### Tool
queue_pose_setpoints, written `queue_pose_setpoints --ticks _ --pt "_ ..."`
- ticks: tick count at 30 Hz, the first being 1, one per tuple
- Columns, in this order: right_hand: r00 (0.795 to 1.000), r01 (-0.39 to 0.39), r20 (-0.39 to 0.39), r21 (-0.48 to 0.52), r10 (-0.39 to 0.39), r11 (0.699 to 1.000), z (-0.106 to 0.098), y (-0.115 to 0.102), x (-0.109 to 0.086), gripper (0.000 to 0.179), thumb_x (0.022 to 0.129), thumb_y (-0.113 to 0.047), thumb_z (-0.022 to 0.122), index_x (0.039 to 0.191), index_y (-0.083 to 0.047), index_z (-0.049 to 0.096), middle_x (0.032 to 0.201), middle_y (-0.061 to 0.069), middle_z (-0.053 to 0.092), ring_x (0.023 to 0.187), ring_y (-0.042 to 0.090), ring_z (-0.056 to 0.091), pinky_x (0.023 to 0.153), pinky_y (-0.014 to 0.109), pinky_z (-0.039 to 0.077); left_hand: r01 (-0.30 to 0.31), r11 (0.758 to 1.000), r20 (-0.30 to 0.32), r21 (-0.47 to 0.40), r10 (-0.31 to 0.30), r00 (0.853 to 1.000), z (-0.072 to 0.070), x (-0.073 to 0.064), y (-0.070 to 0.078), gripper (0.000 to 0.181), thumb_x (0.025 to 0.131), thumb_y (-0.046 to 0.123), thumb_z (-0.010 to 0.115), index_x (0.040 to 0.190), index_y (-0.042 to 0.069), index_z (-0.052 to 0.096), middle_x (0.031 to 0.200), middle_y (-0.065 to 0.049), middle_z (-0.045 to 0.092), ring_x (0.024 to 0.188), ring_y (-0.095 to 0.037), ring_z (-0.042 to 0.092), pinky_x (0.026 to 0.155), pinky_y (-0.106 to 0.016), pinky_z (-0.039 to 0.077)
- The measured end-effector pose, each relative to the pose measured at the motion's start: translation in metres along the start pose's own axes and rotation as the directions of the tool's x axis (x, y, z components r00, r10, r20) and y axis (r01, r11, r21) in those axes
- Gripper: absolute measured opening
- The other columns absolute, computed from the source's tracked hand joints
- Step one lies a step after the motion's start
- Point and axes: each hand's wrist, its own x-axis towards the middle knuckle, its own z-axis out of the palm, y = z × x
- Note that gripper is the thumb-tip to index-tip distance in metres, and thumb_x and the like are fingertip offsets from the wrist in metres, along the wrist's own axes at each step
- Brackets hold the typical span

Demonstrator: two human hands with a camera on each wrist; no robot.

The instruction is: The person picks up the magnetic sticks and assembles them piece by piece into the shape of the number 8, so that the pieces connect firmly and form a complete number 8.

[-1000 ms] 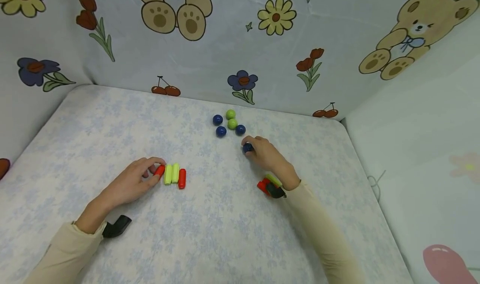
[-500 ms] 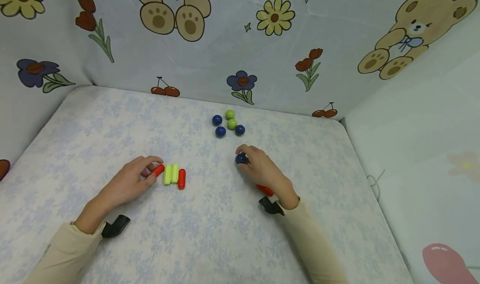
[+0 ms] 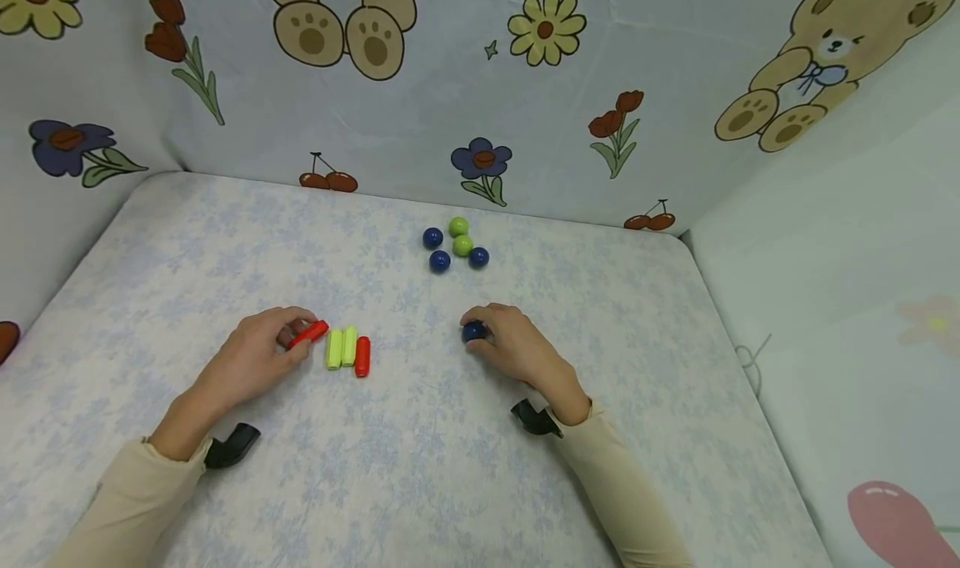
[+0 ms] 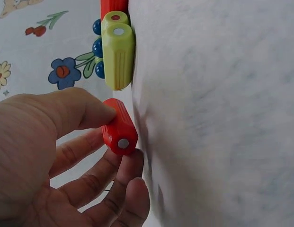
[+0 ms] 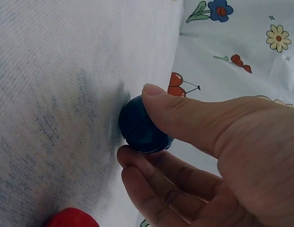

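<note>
My left hand pinches a red toy rod between thumb and fingers; the left wrist view shows ridged sides and a silver disc in its end. Just right of it, apart, two yellow-green rods lie side by side with another red rod. In the middle of the table my right hand holds a dark blue ball by thumb and fingertips, at or close to the cloth. Beyond it sit several loose balls: blue ones and two green ones.
A rounded red piece shows at the bottom of the right wrist view; in the head view the right hand hides that spot. Patterned cloth covers the table, and a printed curtain rises along its back edge.
My right hand has brought the blue ball left and nearer to me, covering the rods on the right. The left hand's red rod has tilted flatter and shifted slightly left, away from the yellow-green ones.
</note>
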Motion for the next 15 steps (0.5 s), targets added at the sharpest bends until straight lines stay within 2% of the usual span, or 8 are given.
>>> queue_pose_setpoints --ticks 8,15 --pt "1.000 -0.017 0.001 0.024 0.017 1.000 0.001 0.001 0.003 0.033 0.091 -0.017 0.074 0.122 -0.010 0.068 0.119 0.007 0.070 0.103 0.021 0.066 0.089 0.038 0.053 -0.027 0.999 -0.052 0.025 0.028 0.998 -0.005 0.006 0.006 0.035 0.091 0.007 0.070 0.124 0.002 0.063 0.109 -0.017 0.067 0.093 -0.029 0.063 0.072 -0.039 0.048" --pt "0.999 -0.043 -0.003 0.039 0.043 0.998 0.002 0.002 0.003 0.033 0.090 -0.018 0.076 0.120 -0.010 0.068 0.116 0.007 0.071 0.099 0.019 0.068 0.086 0.036 0.054 -0.095 0.995 -0.052 -0.014 0.094 0.994 -0.001 0.017 0.026 0.033 0.091 0.006 0.069 0.124 0.005 0.064 0.112 -0.014 0.066 0.093 -0.028 0.062 0.071 -0.037 0.048"
